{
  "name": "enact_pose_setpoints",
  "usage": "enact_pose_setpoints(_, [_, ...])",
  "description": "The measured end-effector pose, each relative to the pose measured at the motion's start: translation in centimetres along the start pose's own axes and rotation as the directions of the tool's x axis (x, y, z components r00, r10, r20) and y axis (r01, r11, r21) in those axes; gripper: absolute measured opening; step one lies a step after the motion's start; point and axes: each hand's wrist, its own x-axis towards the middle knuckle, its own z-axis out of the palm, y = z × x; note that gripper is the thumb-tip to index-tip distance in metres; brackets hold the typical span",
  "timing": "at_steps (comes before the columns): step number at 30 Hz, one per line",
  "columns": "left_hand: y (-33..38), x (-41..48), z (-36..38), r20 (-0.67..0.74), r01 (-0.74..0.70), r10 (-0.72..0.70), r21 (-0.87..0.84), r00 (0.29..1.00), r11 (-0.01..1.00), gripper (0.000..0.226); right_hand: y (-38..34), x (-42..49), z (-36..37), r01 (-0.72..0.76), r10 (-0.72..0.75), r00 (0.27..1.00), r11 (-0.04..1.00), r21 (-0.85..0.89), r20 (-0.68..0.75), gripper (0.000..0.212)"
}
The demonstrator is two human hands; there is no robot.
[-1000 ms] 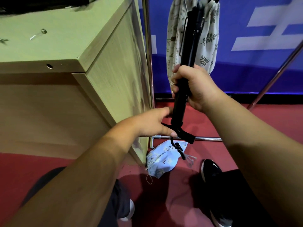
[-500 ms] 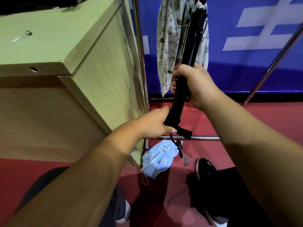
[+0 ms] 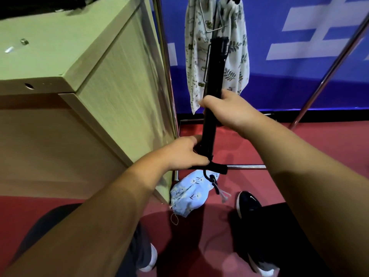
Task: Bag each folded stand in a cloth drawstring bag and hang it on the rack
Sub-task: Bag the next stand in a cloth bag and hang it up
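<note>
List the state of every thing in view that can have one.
Stand, folded, nearly upright, not bagged.
Right hand, grips the stand's middle.
Left hand, grips the stand's lower end.
Blue bag, lies crumpled on the floor.
Leaf-print bag, hangs, neck gathered at the top.

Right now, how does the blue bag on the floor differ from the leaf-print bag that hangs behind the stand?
The blue bag lies crumpled on the red floor; the leaf-print bag hangs straight down. The blue bag carries small white flowers, the leaf-print bag green leaves on pale cloth. Both are printed cloth bags.
</note>
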Motion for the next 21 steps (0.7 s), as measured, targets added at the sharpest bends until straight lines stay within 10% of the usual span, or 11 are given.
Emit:
enact_pose_setpoints(6, [-0.9, 0.6, 0.5, -0.088, 0.095, -0.085, 0.108, 0.992, 0.990, 0.038, 0.4, -0.7, -0.4, -0.127, 0.163, 0.984, 0.920, -0.371, 0.067, 0.052])
enact_pose_setpoints(11, [-0.9, 0.8, 0.9, -0.142, 0.158, -0.132, 0.188, 0.981, 0.969, 0.037, 0.8, -1.3, -0.7, -0.376, 0.556, 0.732, 0.812, -0.447, 0.393, 0.069])
enact_pose_setpoints(17, [-0.3, 1.5, 1.0, -0.176, 0.186, -0.143, 0.258, 0.974, 0.948, 0.051, 0.8, -1.1, -1.1, 0.052, -0.001, 0.941, 0.989, -0.141, 0.338, 0.020])
enact_pose_setpoints(21, [-0.3, 1.8, 1.2, -0.137, 0.158, -0.116, 0.349, 0.984, 0.924, 0.046, 1.7, -0.9, -1.1, 0.344, -0.211, 0.932, 0.773, -0.533, 0.296, 0.044])
